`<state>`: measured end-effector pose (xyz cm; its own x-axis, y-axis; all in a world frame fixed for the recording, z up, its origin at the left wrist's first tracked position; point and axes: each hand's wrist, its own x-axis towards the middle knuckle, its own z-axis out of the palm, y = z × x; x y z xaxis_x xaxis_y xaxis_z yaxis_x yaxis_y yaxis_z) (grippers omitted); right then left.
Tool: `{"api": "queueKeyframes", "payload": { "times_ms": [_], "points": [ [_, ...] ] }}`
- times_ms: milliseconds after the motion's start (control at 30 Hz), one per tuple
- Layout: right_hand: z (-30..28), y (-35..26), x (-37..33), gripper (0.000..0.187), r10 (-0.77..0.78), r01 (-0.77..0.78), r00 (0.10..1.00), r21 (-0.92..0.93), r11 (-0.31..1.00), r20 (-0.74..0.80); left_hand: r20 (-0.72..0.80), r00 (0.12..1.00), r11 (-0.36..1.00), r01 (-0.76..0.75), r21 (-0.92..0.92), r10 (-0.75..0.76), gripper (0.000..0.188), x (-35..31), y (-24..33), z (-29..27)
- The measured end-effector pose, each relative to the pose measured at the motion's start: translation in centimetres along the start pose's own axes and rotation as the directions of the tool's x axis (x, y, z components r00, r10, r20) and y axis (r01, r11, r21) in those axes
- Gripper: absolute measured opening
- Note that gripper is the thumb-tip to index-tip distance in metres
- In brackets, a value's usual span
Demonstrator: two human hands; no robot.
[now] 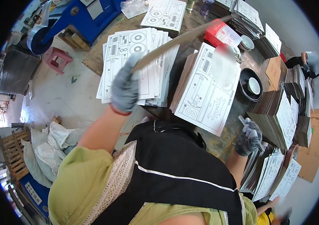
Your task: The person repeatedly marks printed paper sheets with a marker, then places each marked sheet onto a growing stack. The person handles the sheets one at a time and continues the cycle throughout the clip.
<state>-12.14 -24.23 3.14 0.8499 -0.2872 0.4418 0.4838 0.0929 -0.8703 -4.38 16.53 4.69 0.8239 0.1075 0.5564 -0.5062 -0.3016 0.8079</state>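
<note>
two gloved hands work over a table [238, 112] covered in printed cardboard sheets. far left, a pink stool [57, 58] stands on the floor beside white sacks [50, 144]. the left hand [125, 89] is clenched around the near end of a thin board [182, 39], which it holds raised and edge-on above a fanned stack of printed sheets [137, 63]. the board looks light and stiff but likely to flex and wobble at its far end, so a hold nearer its middle would probably steady it. just right lies a second printed stack [204, 93], then a dark round dish [250, 84]. the right hand [247, 138] is closed on a small pale tool [245, 122], beside upright bundles of sheets [276, 176].
</note>
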Motion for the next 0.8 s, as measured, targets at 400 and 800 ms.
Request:
{"api": "queueKeyframes", "payload": {
  "times_ms": [400,800],
  "points": [
    [3.8,5.9,-1.1,0.068,0.169,-0.178,0.983,-0.145,0.973,-0.07,0.453,0.868,0.776,-0.141,0.615,-0.202,0.054,-5.8,-3.2,-0.4],
    [5.5,12.6,4.3,0.021,0.294,-0.255,0.949,0.267,0.929,-0.117,0.888,0.324,0.765,-0.462,0.449,-0.326,0.101,-4.1,-2.4,17.4]
  ]
}}
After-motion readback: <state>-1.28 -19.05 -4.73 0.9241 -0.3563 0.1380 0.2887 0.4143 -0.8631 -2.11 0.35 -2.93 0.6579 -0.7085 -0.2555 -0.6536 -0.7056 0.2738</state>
